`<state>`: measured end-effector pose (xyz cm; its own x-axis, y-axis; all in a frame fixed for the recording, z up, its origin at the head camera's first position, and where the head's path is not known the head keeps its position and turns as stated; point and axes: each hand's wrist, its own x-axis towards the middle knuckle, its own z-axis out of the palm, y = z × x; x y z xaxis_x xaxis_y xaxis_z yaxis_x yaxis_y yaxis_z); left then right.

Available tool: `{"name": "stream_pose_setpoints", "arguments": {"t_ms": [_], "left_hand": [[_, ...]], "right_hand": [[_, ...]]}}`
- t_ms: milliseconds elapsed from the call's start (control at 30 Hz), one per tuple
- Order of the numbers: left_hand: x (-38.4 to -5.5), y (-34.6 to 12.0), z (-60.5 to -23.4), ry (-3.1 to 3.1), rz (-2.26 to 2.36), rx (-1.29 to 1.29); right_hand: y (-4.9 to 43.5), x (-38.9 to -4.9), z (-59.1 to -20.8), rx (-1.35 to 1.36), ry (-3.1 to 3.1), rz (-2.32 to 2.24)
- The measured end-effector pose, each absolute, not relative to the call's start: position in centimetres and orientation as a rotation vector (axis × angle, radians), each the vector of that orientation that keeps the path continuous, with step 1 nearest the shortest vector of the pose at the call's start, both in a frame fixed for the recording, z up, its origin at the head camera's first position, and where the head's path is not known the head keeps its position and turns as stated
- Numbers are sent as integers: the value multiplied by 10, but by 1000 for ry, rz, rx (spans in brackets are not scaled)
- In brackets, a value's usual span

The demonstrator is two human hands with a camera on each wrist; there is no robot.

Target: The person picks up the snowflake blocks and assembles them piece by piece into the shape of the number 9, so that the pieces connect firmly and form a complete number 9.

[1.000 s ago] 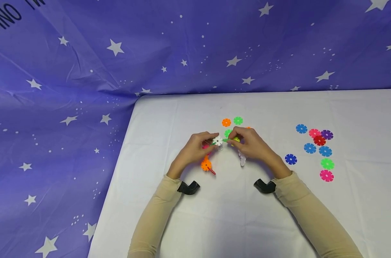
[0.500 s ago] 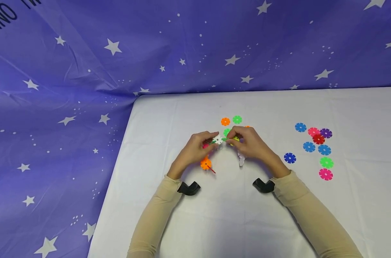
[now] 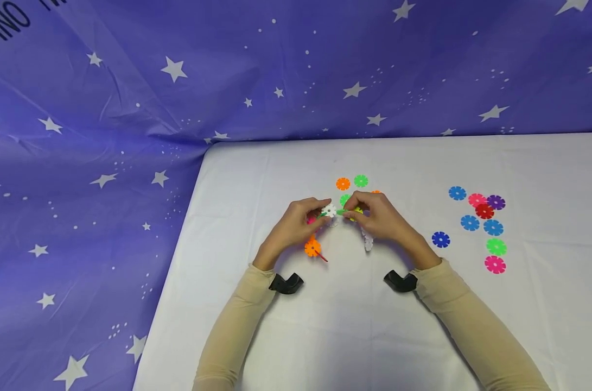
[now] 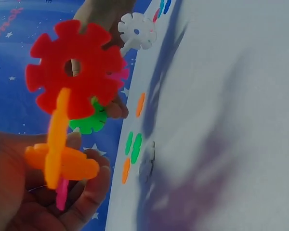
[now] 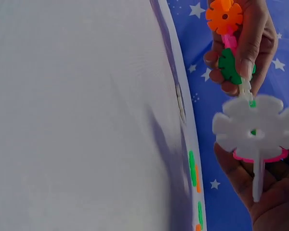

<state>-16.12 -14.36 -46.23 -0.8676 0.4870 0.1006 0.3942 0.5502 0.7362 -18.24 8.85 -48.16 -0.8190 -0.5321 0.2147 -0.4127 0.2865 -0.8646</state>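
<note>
Backed by purple star-print cloth (image 3: 296, 65). Working over white table (image 3: 325, 336). Wearing beige sleeves (image 3: 232, 331). Gripping L chain (image 3: 312, 248) of slotted discs w/ L hand (image 3: 296, 222), thumb + fingers closed on it near white disc (image 3: 329, 210); bringing in also red disc (image 4: 77, 41), orange discs (image 4: 58, 168), edge-on pink disc (image 4: 61, 195). Pinching edge-on green disc (image 3: 342, 212) btwn thumb + fingers w/ R hand (image 3: 381, 217), tip at white disc; can't tell if joined. Holding both abt mid-table, btwn hands. Showing pale discs (image 3: 367, 240) just below R hand, plus yellow disc (image 3: 358, 213) partly hid by it, contact unclear. Having blk wrist mounts (image 3: 286, 283) at both cuffs. Scattering loose discs (image 3: 493, 227) over R side of table, blue/pink/purple/red/green, few overlapping; likewise orange + green ones (image 3: 361, 181) just beyond hands.
</note>
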Motion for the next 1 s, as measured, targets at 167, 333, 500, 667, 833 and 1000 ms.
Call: {"name": "stream_pose_setpoints", "arguments": {"t_ms": [167,333,500,667,833,1000], "left_hand": [[-160,-143,-460,2634,1181,745],[-159,-141,-460,2609,1176,765],[-158,-138,-461,2654,1194,832],[-157,-136,-463,2617,1138,777],[-157,-136,-466,2612,1018,674],[-154,-137,-465,2681,918,598]], "right_hand": [[86,-180,-482,-863,2445,-1563],[84,-179,-484,-856,2485,-1543],[83,-179,-483,-898,2485,-1632],[83,-180,-486,-996,2496,-1532],[87,-182,-485,-1043,2498,-1371],[108,-189,-476,-923,2572,-1376]]}}
